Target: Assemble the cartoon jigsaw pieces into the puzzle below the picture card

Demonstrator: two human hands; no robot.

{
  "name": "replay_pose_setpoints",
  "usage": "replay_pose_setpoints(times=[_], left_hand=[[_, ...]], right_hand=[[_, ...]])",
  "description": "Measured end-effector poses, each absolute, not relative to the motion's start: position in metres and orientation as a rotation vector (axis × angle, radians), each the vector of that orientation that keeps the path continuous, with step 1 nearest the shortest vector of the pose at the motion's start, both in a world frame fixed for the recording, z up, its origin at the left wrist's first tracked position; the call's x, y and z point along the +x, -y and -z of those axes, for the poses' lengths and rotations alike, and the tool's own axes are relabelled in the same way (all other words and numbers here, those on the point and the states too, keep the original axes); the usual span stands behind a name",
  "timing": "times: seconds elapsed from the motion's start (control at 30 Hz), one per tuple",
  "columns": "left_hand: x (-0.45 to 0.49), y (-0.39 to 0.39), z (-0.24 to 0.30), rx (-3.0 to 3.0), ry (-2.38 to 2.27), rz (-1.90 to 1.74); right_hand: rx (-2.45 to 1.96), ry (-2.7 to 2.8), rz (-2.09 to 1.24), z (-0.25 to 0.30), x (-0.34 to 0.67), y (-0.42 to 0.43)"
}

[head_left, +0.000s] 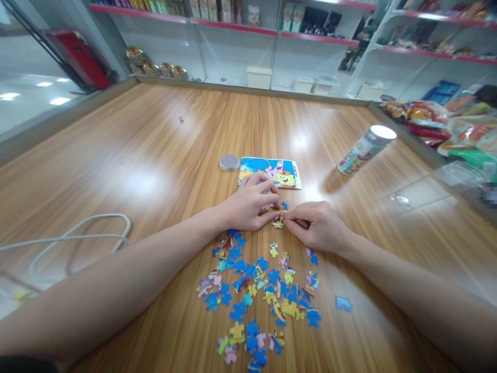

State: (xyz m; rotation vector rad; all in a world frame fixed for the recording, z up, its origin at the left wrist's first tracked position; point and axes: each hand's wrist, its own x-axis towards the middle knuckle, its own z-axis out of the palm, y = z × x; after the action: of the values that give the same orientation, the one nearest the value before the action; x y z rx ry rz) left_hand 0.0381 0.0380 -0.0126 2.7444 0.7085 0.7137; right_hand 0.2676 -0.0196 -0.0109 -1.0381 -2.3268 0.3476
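Observation:
My left hand [254, 203] lies over a few joined jigsaw puzzle pieces, its fingers apart and curved, fingertips down on them; it hides part of this cluster. Facing it, my right hand [320, 224] pinches the edge of a yellow puzzle piece [278, 223] at the cluster's right side. Below both hands, many loose puzzle pieces [252, 269], mostly blue, some yellow and pink, are scattered on the wooden table [163, 290]. Just beyond my left hand is a cartoon picture card [287, 178], partly covered by its fingers.
A round silver lid [230, 162] lies beside the card. To the right stands a cartoon-printed canister [365, 150], with a clear plastic container [438, 181] nearer the edge. A white cable [81, 235] loops at left. Packaged goods [423, 119] sit beyond the right edge.

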Motion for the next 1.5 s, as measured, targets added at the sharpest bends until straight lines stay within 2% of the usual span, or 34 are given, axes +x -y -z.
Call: replay_pose_setpoints(times=[0.4, 0.63, 0.87, 1.1, 1.5], left_hand=[[0.038, -0.038, 0.012, 2.748, -0.716, -0.701], [0.038, -0.038, 0.011, 2.743, -0.715, -0.698], [0.037, -0.037, 0.01, 2.759, -0.691, -0.716], [0.038, -0.048, 0.019, 2.584, -0.742, -1.122], [0.04, -0.049, 0.021, 2.605, -0.678, -1.015]], right_hand=[[-1.042, 2.411, -0.341, 0.007, 0.267, 0.021], [-1.167, 2.145, -0.334, 0.007, 0.269, 0.025], [-1.197, 2.333, -0.254, 0.012, 0.269, 0.022], [-1.264, 2.236, -0.255, 0.009, 0.267, 0.023], [-1.353, 2.307, -0.253, 0.012, 0.269, 0.021]])
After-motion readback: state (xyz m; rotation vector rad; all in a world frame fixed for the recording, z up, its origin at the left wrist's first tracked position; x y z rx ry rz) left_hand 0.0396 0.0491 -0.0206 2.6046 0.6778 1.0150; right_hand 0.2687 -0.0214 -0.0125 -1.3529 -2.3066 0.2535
